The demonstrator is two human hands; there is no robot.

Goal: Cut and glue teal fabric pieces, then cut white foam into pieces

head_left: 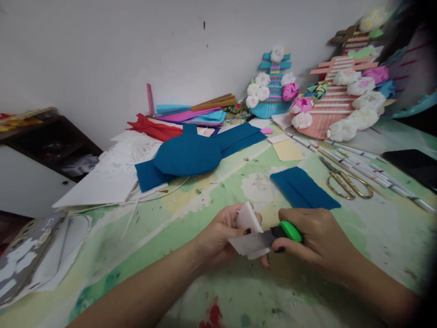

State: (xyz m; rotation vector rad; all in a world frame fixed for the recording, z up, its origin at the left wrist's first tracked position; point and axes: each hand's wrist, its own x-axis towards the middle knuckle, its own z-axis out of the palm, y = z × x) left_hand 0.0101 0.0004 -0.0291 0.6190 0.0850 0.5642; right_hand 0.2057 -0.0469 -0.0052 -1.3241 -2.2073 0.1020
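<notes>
My left hand (pixel 223 230) is closed around a small folded piece of white material (pixel 248 217), maybe paper or foam, held up over the table. In my right hand (pixel 314 237) is a utility knife (pixel 290 230) with a green and black handle. Its wide blade points left and lies across the lower part of the white piece, near my left thumb. Whether the blade has cut in, I cannot tell. Just beyond my hands lies a folded dark blue piece (pixel 303 187), crepe paper or cloth.
Scissors (pixel 346 180) with gold handles lie at right, near striped rolled sticks (pixel 368 171) and a black phone (pixel 411 166). A dark blue cutout (pixel 189 155) lies on white sheets (pixel 99 182). Flower-decorated instrument models (pixel 269 109) stand against the wall.
</notes>
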